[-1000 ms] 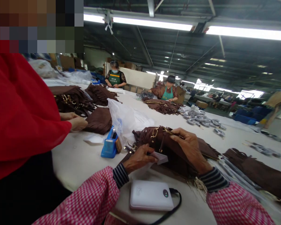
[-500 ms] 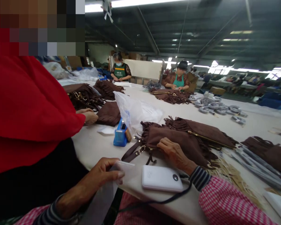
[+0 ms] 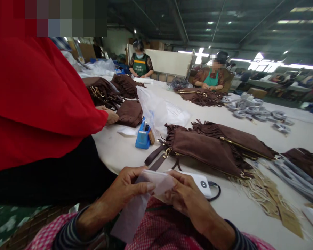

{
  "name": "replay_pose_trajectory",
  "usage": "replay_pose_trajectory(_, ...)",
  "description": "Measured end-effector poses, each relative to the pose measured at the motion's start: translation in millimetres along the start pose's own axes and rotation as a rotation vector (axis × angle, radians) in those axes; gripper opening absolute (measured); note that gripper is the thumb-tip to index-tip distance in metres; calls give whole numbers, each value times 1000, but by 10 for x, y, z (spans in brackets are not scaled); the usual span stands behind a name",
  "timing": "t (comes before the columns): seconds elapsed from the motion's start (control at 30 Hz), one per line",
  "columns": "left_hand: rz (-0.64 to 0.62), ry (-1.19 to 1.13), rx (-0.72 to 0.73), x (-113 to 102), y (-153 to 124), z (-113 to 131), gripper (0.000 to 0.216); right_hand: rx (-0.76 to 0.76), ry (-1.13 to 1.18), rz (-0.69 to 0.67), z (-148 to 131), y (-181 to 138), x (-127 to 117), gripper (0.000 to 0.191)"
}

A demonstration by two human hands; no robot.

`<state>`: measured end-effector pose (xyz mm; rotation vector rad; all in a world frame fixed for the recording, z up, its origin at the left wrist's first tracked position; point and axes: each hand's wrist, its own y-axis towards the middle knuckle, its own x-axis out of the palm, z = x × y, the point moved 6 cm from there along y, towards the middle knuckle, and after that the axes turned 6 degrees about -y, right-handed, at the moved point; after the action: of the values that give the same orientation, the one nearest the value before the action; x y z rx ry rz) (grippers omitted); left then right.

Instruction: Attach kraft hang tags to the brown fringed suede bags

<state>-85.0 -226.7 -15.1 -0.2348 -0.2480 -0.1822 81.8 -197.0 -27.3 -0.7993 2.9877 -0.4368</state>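
My left hand [image 3: 131,185] pinches a strip of thin white translucent paper [image 3: 131,217] between thumb and fingers, and the strip hangs down over my lap. On the strip's other end, my right hand [image 3: 184,191] is closed, its fingers pressed together and partly hidden. Just behind my right hand lies a white power bank [image 3: 199,182] with a black cable, partly covered by the hand. Beyond it rests a brown fringed bag [image 3: 200,147] with a strap and gold clasp. A second brown bag [image 3: 240,139] with a gold zip lies behind.
A blue tape dispenser [image 3: 143,135] stands left of the bags, before a clear plastic bag [image 3: 156,107]. Tan tags with strings [image 3: 273,194] lie at right, coiled grey straps [image 3: 253,107] farther back. A co-worker in a red top [image 3: 41,104] stands close at left; two more sit across the table.
My right hand has left the brown bag and come down to the left, onto the paper strip. The view has shifted, so the table's things appear higher and farther right.
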Motion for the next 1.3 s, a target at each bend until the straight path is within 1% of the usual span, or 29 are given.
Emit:
replay_pose_trajectory(0.03,-1,1,-5,17,-25,-10,30,74,176,-19,108,6,140,39)
replay_pose_trajectory(0.07,-6,9,-7,30,-52,-18,29,112,323,-25,177,33,255,40)
replay_pose_trajectory(0.1,-15,25,-5,40,-79,-24,28,125,439,-23,217,76,343,40)
replay_pose_trajectory(0.17,-43,80,9,40,-132,-35,25,125,588,-19,249,183,457,41)
replay_pose_trajectory(0.23,-43,161,32,-10,-183,-49,24,126,640,-7,272,278,512,40)
replay_pose_trajectory(0.27,-19,203,52,-57,-208,-50,23,122,651,17,291,311,518,37)
replay_pose_trajectory(0.37,116,314,151,-239,-297,-10,17,76,681,106,368,341,512,25)
replay_pose_trajectory(0.43,210,379,202,-343,-364,37,17,77,711,119,429,322,533,23)
replay_pose_trajectory(0.57,353,425,174,-478,-443,98,24,127,771,69,492,257,596,26)
replay_pose_trajectory(0.63,405,410,171,-511,-437,112,23,156,850,-2,500,226,639,29)
replay_pose_trajectory(0.67,412,410,175,-512,-418,106,23,170,892,-48,502,213,663,28)
replay_pose_trajectory(0.73,374,450,171,-471,-356,49,28,175,951,-123,502,196,695,31)
replay_pose_trajectory(0.8,313,538,183,-402,-293,-43,31,175,963,-152,504,195,702,40)
replay_pose_trajectory(0.83,287,590,211,-366,-274,-87,31,181,955,-145,505,200,696,38)
replay_pose_trajectory(0.9,254,692,306,-308,-270,-155,34,201,916,-78,505,213,663,31)
replay_pose_trajectory(0.97,251,804,386,-287,-300,-199,39,223,875,28,503,220,609,38)
replay_pose_trajectory(1.0,269,872,397,-296,-319,-210,42,243,858,78,508,217,586,42)
replay_pose_trajectory(1.03,298,940,384,-316,-336,-212,44,268,841,114,516,210,571,45)
replay_pose_trajectory(1.1,364,1035,306,-375,-359,-184,44,306,799,134,535,191,566,50)
replay_pose_trajectory(1.13,380,1050,264,-398,-360,-157,43,301,782,135,538,183,565,51)
replay_pose_trajectory(1.2,382,1008,199,-425,-343,-98,34,245,773,114,521,176,569,50)
replay_pose_trajectory(1.3,366,814,132,-456,-284,-65,25,150,766,30,470,177,604,51)
